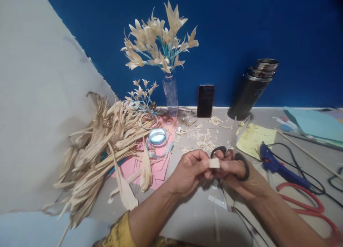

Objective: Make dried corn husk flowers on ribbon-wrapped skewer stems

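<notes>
Between my two hands is a small pale piece of corn husk (214, 163), pinched at its left edge by my left hand (193, 165). Black-handled scissors (242, 168) hang on the fingers of my right hand (237, 170), with their blades pointing up and away and spread apart. My right thumb and fingertips also touch the right edge of the husk piece. Small husk scraps (205, 140) lie on the table just beyond my hands.
Dried corn husks (107, 143) are heaped at left beside pink paper (160, 168) and a ribbon roll (157, 137). Husk flowers stand in a clear bottle (170, 95). A phone (205, 101) and a flask (249, 91) lean at the back; a blue glue gun (281, 168) and red-handled scissors (302, 200) lie right.
</notes>
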